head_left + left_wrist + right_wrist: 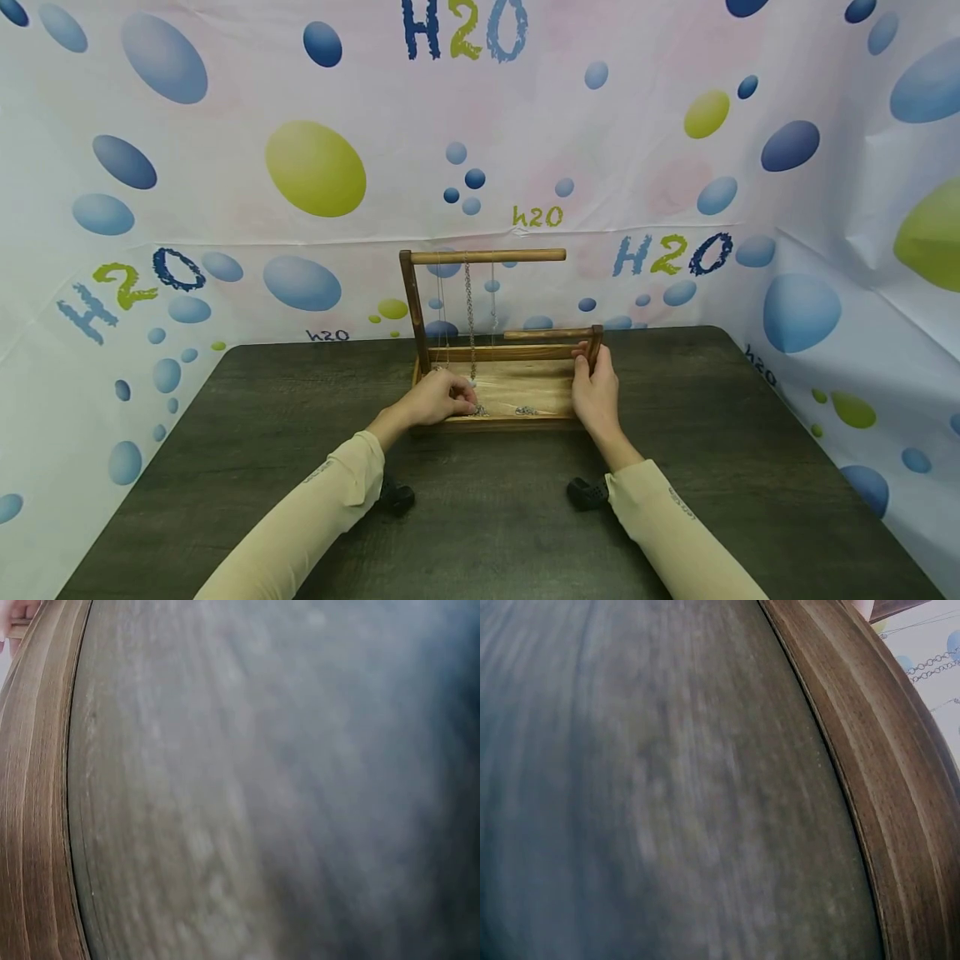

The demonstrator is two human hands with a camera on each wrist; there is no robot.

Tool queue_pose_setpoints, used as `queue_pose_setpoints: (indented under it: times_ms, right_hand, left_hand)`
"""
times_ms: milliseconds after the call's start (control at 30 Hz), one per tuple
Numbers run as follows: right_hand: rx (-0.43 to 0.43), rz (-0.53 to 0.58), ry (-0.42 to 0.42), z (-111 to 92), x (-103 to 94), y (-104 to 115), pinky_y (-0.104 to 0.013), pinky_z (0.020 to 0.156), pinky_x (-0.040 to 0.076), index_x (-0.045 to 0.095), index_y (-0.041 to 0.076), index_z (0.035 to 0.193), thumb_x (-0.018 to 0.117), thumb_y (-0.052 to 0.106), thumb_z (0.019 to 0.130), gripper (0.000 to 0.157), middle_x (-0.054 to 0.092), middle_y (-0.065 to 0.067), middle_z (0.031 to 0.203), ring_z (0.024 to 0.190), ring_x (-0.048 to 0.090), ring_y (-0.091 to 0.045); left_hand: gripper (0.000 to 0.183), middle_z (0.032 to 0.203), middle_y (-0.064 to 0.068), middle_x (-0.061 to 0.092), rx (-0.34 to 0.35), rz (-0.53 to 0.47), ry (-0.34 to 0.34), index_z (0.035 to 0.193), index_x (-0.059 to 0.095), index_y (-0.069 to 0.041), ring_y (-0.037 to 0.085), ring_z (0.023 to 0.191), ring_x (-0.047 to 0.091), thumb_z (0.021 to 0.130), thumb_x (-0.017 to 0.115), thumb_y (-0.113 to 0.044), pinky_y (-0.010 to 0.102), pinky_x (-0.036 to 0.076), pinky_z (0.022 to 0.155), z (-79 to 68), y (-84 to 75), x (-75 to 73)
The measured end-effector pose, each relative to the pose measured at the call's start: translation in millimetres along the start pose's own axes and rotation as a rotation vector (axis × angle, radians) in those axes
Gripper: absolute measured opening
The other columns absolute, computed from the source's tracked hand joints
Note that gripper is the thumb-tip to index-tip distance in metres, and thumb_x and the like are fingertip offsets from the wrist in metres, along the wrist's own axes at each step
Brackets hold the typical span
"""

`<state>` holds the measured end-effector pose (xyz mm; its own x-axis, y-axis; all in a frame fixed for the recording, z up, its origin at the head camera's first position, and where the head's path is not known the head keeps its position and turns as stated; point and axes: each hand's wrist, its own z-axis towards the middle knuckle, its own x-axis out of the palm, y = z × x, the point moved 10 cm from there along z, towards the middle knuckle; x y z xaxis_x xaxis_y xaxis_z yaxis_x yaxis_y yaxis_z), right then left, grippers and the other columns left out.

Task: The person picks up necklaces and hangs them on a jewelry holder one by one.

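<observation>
A wooden jewelry stand (525, 353) with a shallow tray base stands on the table. From its tall upper bar (487, 256) hang several necklaces, among them a thicker chain (469, 317) and a thin chain (493, 296). My left hand (438, 398) is over the tray's front left, thumb and fingertips pinched together at a small silver chain (481, 410). With my right hand (597, 392) I grip the stand's right side by the short post (595, 343), some fingers hidden behind it. A second silver chain (527, 410) lies bunched in the tray.
The lower bar (547, 334) juts left from the short post. Dark table surface (495, 517) surrounds the stand, and a printed backdrop (645, 167) rises behind it. Both wrist views mostly show blurred tabletop beside the tray's wooden front wall (877, 765).
</observation>
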<state>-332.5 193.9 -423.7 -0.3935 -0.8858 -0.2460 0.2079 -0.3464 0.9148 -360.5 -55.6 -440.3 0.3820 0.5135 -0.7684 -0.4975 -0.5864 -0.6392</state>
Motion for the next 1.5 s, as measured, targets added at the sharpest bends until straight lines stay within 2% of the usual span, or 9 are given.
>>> queue_pose_setpoints:
  times_ms: [367,767,900,1067,1167,1300,1400,1500]
  right_hand:
    - [-0.007,0.005,0.013,-1.1,-0.2,2.9,-0.050,0.101,0.045,0.049,0.002,0.135,0.041,0.010,0.109,0.028,0.059,-0.020,0.127,0.121,0.055,-0.035]
    - [0.004,0.002,0.008,-1.3,0.6,2.5,-0.051,0.099,0.045,0.049,0.002,0.135,0.041,0.010,0.109,0.028,0.059,-0.020,0.126,0.120,0.056,-0.036]
    - [0.016,-0.002,0.008,-1.5,0.3,2.3,-0.051,0.099,0.045,0.049,0.003,0.135,0.041,0.012,0.109,0.029,0.059,-0.019,0.127,0.120,0.056,-0.035]
    - [0.030,-0.010,0.021,-1.9,0.7,1.6,-0.051,0.098,0.045,0.048,0.003,0.136,0.041,0.013,0.109,0.030,0.059,-0.019,0.128,0.120,0.055,-0.035]
    - [0.030,-0.009,0.028,-2.7,1.3,1.5,-0.052,0.099,0.045,0.048,0.004,0.136,0.040,0.014,0.109,0.030,0.058,-0.019,0.128,0.120,0.055,-0.035]
    - [0.025,-0.008,0.031,-3.3,1.4,1.7,-0.052,0.099,0.045,0.047,0.004,0.137,0.040,0.014,0.110,0.030,0.058,-0.019,0.128,0.121,0.054,-0.035]
    - [0.023,-0.006,0.028,-3.1,1.0,1.8,-0.052,0.099,0.045,0.047,0.003,0.137,0.040,0.013,0.110,0.030,0.058,-0.018,0.128,0.122,0.054,-0.035]
    - [0.018,-0.001,0.022,-2.6,0.7,2.2,-0.052,0.099,0.045,0.048,0.002,0.138,0.040,0.013,0.109,0.031,0.058,-0.018,0.128,0.122,0.054,-0.035]
  left_hand:
    - [0.007,0.074,-0.006,0.064,0.001,0.004,-0.011,0.088,0.073,-0.015,0.011,0.063,0.053,0.095,0.072,-0.015,0.029,0.045,0.059,-2.8,-4.6,-1.7]
    - [0.010,0.084,-0.004,0.065,-0.021,-0.088,-0.054,0.092,0.070,-0.012,0.011,0.072,0.058,0.099,0.063,-0.012,0.031,0.050,0.067,-5.2,-3.3,-7.9]
    - [0.011,0.085,-0.001,0.066,-0.025,-0.153,-0.086,0.094,0.070,-0.008,0.013,0.073,0.060,0.099,0.061,-0.011,0.032,0.052,0.068,-4.8,-3.1,-12.5]
    - [0.011,0.085,0.004,0.068,-0.071,-0.278,-0.135,0.095,0.070,-0.004,0.019,0.071,0.066,0.099,0.061,-0.009,0.033,0.055,0.064,-4.4,2.2,-20.3]
    - [0.013,0.088,0.008,0.068,-0.098,-0.351,-0.166,0.097,0.069,0.000,0.025,0.072,0.067,0.100,0.060,-0.009,0.037,0.057,0.062,-6.7,3.1,-27.5]
    - [0.018,0.093,0.012,0.069,-0.124,-0.416,-0.222,0.104,0.067,0.006,0.038,0.076,0.068,0.101,0.057,-0.009,0.048,0.058,0.067,-9.5,4.2,-38.4]
    - [0.018,0.093,0.014,0.069,-0.141,-0.471,-0.255,0.103,0.065,0.007,0.045,0.080,0.067,0.102,0.055,-0.009,0.053,0.058,0.072,-10.0,4.6,-44.7]
    - [0.017,0.092,0.014,0.071,-0.158,-0.561,-0.280,0.101,0.065,0.005,0.041,0.083,0.069,0.102,0.054,-0.008,0.054,0.058,0.076,-9.9,5.1,-49.3]
